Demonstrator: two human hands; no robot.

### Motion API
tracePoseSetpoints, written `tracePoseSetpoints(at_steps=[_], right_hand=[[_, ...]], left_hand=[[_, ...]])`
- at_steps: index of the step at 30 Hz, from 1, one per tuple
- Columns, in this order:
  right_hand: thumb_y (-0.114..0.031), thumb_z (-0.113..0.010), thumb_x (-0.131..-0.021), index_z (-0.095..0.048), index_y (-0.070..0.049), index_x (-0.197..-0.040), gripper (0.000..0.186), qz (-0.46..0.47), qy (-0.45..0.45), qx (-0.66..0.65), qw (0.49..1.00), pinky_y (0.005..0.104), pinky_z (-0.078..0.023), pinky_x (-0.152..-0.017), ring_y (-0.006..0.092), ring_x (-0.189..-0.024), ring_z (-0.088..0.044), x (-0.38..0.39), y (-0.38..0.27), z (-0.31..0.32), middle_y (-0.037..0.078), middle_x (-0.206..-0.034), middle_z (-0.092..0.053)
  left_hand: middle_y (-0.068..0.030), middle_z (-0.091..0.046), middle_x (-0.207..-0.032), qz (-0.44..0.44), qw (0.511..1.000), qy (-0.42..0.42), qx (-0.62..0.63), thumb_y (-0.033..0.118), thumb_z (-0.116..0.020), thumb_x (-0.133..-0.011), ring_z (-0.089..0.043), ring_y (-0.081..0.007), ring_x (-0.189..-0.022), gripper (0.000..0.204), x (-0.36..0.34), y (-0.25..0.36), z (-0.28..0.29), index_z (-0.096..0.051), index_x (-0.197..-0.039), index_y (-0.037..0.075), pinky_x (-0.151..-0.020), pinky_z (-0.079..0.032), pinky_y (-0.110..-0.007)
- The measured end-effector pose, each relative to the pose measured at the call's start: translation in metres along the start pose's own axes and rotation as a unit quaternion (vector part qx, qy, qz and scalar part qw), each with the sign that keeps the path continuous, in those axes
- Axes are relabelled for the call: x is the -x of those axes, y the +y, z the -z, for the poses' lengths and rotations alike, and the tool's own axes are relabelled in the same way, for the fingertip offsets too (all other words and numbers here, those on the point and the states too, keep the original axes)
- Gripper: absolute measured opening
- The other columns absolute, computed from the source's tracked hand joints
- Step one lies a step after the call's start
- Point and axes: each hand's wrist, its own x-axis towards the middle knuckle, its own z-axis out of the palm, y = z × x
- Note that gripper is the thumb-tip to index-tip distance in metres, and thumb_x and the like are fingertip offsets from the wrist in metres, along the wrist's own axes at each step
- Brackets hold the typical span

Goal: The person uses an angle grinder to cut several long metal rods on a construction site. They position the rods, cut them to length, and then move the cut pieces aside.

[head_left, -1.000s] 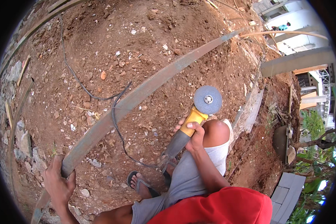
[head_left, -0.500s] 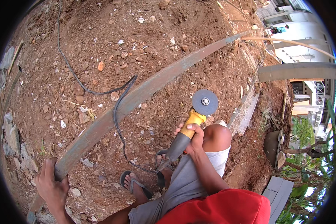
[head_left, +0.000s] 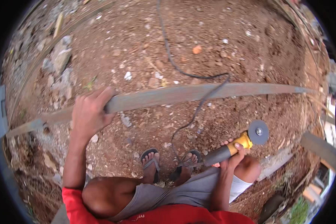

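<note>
cord [head_left: 200, 105] over beam [head_left: 164, 97] | beam before sandals [head_left: 151, 163] | grinder [head_left: 244, 140] right of sandals

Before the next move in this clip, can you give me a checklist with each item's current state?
1. Left hand gripping the long bar: ok, thumb on the near side.
2. Right hand around the grinder: ok.
3. Disc apart from the bar: ok.
4. Cord clear of the bar: not ok, it crosses it.
5. Feet covered: not ok, open sandals.
6. Disc stopped: cannot tell.
</note>
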Motion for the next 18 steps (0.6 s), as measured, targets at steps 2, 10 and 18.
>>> tracePoseSetpoints(at_steps=[2, 10, 18], right_hand=[[-0.024, -0.068, -0.086, -0.060, -0.007, -0.113, 0.033, -0.054, -0.074, -0.002, 0.996, 0.0397, -0.058, -0.083, 0.0241, -0.088, -0.067, 0.006, 0.002, 0.016, 0.009, -0.096, -0.066], [-0.056, -0.079, -0.084, -0.061, 0.001, -0.137, 0.081, -0.027, 0.011, 0.147, 0.989, 0.0451, -0.048, -0.111, 0.0314, -0.121, -0.067, -0.054, 0.005, 0.087, 0.019, -0.127, -0.072], [-0.054, -0.078, -0.086, -0.058, 0.001, -0.139, 0.079, -0.079, -0.050, 0.131, 0.987, 0.0465, -0.050, -0.108, 0.0315, -0.119, -0.067, -0.079, 0.003, 0.085, 0.018, -0.129, -0.070]], left_hand=[[-0.0086, -0.072, -0.086, -0.012, 0.999, 0.018, -0.026, 0.015, -0.078, -0.071, -0.072, -0.0326, -0.079, 0.033, 0.004, -0.011, 0.007, -0.066, -0.103, 0.013, -0.065, -0.055, -0.046], [-0.0054, -0.071, -0.085, 0.000, 1.000, 0.016, 0.000, 0.023, -0.079, -0.073, -0.074, -0.0319, -0.082, 0.029, 0.018, -0.011, -0.003, -0.068, -0.098, 0.014, -0.065, -0.058, -0.048], [-0.0060, -0.070, -0.081, -0.004, 1.000, 0.003, 0.019, 0.059, -0.080, -0.078, -0.073, -0.0326, -0.076, 0.050, 0.005, -0.005, 0.001, -0.069, -0.094, 0.013, -0.063, -0.057, -0.048]])
